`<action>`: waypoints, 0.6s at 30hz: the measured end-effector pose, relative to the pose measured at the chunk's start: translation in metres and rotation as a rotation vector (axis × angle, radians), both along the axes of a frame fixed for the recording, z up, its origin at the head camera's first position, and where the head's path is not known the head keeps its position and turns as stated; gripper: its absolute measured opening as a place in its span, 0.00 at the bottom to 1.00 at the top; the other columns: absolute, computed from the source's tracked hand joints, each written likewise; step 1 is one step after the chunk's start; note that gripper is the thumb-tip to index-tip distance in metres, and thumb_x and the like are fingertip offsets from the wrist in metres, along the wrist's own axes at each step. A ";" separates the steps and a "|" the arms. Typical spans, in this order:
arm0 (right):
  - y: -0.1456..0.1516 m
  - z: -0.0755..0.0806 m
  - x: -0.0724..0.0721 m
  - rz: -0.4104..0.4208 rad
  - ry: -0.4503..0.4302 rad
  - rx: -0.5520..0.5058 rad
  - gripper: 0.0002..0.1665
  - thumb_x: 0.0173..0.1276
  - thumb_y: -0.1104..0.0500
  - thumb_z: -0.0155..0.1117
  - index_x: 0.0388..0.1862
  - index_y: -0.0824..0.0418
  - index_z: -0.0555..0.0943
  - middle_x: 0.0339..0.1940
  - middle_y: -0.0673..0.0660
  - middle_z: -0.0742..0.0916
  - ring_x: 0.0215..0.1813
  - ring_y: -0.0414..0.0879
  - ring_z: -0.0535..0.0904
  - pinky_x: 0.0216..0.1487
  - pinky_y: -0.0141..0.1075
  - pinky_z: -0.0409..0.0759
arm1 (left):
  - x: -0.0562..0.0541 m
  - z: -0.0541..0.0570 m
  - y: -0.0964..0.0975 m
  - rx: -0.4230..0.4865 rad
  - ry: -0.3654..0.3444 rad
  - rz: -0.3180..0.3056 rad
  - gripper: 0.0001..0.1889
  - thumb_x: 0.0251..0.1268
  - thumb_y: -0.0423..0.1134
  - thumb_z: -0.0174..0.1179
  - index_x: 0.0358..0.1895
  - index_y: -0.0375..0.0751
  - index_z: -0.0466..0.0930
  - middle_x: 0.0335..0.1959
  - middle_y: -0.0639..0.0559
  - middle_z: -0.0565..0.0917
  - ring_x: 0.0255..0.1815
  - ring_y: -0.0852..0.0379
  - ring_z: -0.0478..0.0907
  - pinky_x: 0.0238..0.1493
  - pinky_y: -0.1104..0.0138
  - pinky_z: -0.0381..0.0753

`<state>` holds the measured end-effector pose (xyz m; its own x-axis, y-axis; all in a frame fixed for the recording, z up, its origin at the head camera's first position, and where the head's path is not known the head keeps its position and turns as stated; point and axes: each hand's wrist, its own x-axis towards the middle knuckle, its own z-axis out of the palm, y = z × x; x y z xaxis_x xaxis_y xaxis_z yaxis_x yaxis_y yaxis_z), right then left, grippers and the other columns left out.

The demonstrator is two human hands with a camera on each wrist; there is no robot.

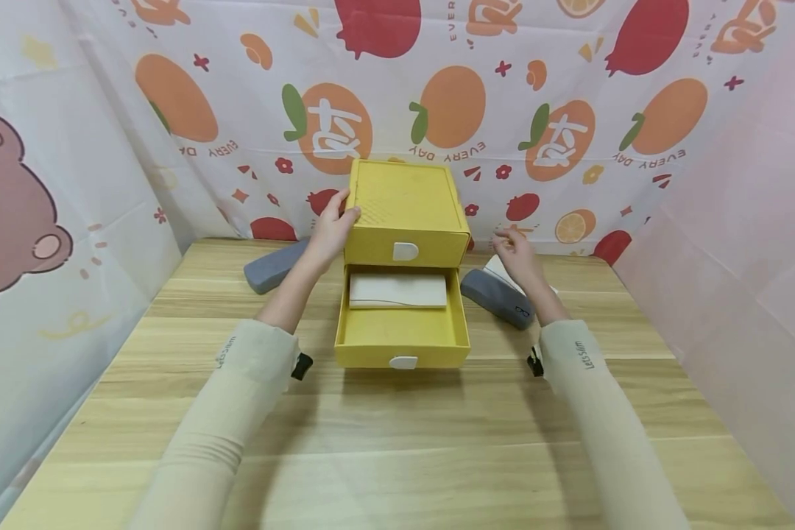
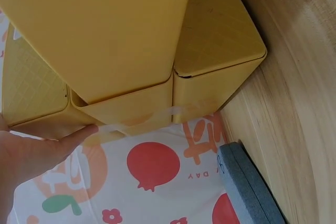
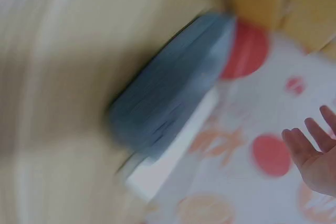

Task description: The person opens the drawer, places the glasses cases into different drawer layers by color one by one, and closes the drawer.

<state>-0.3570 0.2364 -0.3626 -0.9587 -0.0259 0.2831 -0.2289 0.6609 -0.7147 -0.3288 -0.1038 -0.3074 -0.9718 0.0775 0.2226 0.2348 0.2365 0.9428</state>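
A yellow two-tier drawer box (image 1: 404, 195) stands at the back of the table, upper drawer in. Its lower drawer (image 1: 403, 333) is pulled out and holds a white, flat, paper-like thing (image 1: 397, 288) at its back. My left hand (image 1: 331, 232) rests against the upper tier's left side, thumb at the edge; the left wrist view shows the thumb (image 2: 79, 135) touching the yellow wall. My right hand (image 1: 520, 258) holds nothing, raised above a grey glasses case (image 1: 497, 296) right of the box. In the right wrist view its fingers (image 3: 315, 132) are spread and loosely bent.
A second grey case (image 1: 271, 269) lies left of the box, partly behind my left forearm. Behind the right case is a white flat thing (image 1: 497, 266), partly hidden by my hand. A fruit-printed cloth (image 1: 397, 110) hangs behind the table (image 1: 397, 442).
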 end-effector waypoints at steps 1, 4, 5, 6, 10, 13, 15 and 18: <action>0.009 -0.006 -0.001 -0.022 -0.016 0.072 0.24 0.70 0.54 0.50 0.59 0.66 0.72 0.59 0.65 0.74 0.58 0.59 0.69 0.54 0.50 0.68 | 0.000 0.000 0.000 0.002 -0.001 -0.003 0.30 0.71 0.41 0.43 0.72 0.36 0.46 0.68 0.40 0.56 0.65 0.51 0.57 0.62 0.60 0.58; 0.038 -0.023 0.000 -0.085 -0.070 0.251 0.24 0.68 0.56 0.49 0.60 0.66 0.71 0.60 0.66 0.72 0.60 0.61 0.67 0.54 0.54 0.66 | -0.001 0.000 0.000 0.008 -0.008 -0.019 0.30 0.72 0.41 0.42 0.72 0.36 0.44 0.69 0.40 0.55 0.66 0.51 0.56 0.62 0.60 0.58; 0.047 -0.029 0.001 -0.095 -0.085 0.297 0.24 0.67 0.58 0.49 0.60 0.66 0.71 0.61 0.67 0.72 0.61 0.62 0.65 0.54 0.55 0.66 | -0.001 -0.001 0.000 0.008 -0.010 -0.023 0.30 0.72 0.41 0.42 0.72 0.37 0.44 0.69 0.40 0.54 0.66 0.51 0.55 0.62 0.60 0.58; 0.056 -0.035 0.002 -0.096 -0.103 0.332 0.24 0.66 0.60 0.48 0.60 0.67 0.72 0.61 0.68 0.71 0.61 0.63 0.65 0.53 0.56 0.65 | -0.001 0.000 0.000 0.005 -0.010 -0.024 0.30 0.72 0.42 0.42 0.72 0.37 0.44 0.70 0.41 0.54 0.66 0.51 0.55 0.62 0.60 0.58; 0.082 -0.053 0.011 -0.023 -0.185 0.438 0.23 0.62 0.68 0.46 0.56 0.69 0.75 0.61 0.72 0.70 0.61 0.66 0.64 0.55 0.57 0.63 | -0.001 0.000 0.001 -0.013 -0.011 -0.020 0.30 0.72 0.42 0.41 0.72 0.38 0.44 0.70 0.42 0.52 0.67 0.51 0.54 0.63 0.59 0.57; 0.093 -0.064 0.015 0.064 -0.238 0.497 0.22 0.63 0.71 0.46 0.55 0.71 0.75 0.62 0.74 0.66 0.62 0.68 0.61 0.59 0.57 0.59 | 0.000 0.000 0.001 -0.012 -0.013 -0.019 0.30 0.72 0.42 0.42 0.72 0.37 0.45 0.70 0.42 0.52 0.67 0.51 0.54 0.63 0.59 0.57; 0.098 -0.070 0.016 0.103 -0.250 0.527 0.21 0.65 0.71 0.46 0.55 0.71 0.75 0.63 0.75 0.64 0.63 0.69 0.58 0.60 0.58 0.56 | 0.000 0.000 0.000 -0.006 -0.015 -0.020 0.30 0.72 0.42 0.42 0.72 0.37 0.44 0.70 0.41 0.53 0.66 0.51 0.55 0.63 0.59 0.57; 0.103 -0.074 0.016 0.130 -0.235 0.553 0.21 0.66 0.70 0.45 0.57 0.70 0.73 0.64 0.75 0.63 0.63 0.70 0.58 0.60 0.58 0.55 | 0.000 -0.001 -0.001 0.000 -0.016 -0.021 0.30 0.72 0.42 0.41 0.72 0.37 0.44 0.69 0.41 0.54 0.66 0.51 0.55 0.62 0.59 0.58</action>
